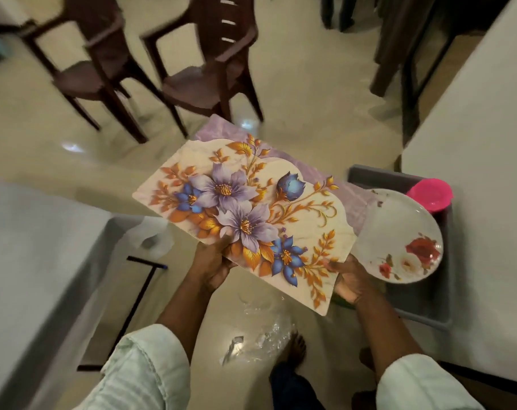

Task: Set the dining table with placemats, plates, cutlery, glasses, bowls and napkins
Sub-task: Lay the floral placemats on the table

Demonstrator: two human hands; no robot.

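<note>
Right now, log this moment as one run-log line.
step: carrying floral rectangular placemats | left hand: grips near edge | right hand: grips near corner | white rose-print plate: in grey bin | table: not reached

Floral placemats [245,214], tilted, above floor

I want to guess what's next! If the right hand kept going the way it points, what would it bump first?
Probably the white flowered plate in the grey tub; the right hand, gripping the placemat, points that way, though depth is unclear.
</note>
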